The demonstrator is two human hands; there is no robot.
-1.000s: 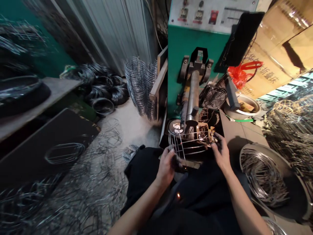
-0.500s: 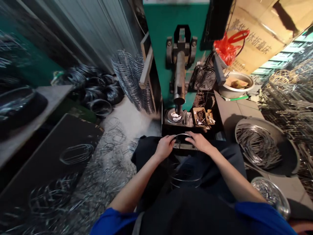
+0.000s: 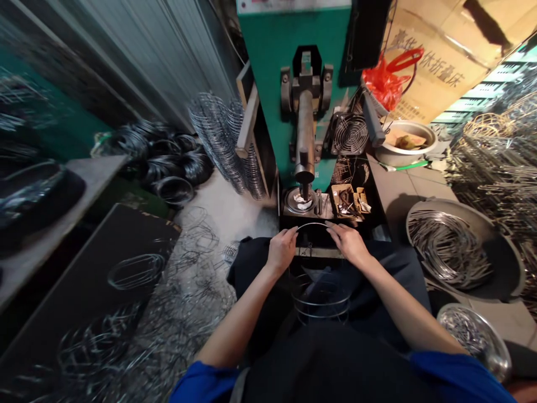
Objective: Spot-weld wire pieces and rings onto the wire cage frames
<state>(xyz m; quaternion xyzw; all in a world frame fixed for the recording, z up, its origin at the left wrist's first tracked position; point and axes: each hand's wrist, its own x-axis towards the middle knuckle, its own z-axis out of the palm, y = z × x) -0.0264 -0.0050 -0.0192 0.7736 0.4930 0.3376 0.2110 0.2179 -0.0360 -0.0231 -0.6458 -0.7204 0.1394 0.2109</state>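
Between my two hands a thin curved wire point(image 3: 312, 224) arches above my lap. My left hand point(image 3: 282, 249) pinches its left end between thumb and fingers. At the other end my right hand point(image 3: 349, 242) is closed on the same wire. Below them a round wire frame point(image 3: 321, 304) with stacked rings rests at my lap, against dark clothing. Whether the arched wire belongs to that frame I cannot tell. Just beyond my hands stands a green machine point(image 3: 268, 67) with a thick metal arm point(image 3: 305, 137) pointing down toward a round plate point(image 3: 300, 200).
Small yellow boxes point(image 3: 344, 200) of metal parts sit right of the plate. On the right are a wide pan point(image 3: 509, 268) of bent wires and a metal bowl point(image 3: 499, 358) of small pieces. Wire coils point(image 3: 174, 190) and a dark board point(image 3: 96, 302) lie left, among scattered wire.
My hands have moved slightly apart, and more of the wire arc shows between them. The ringed frame at my lap appears more clearly. The view has shifted a little.
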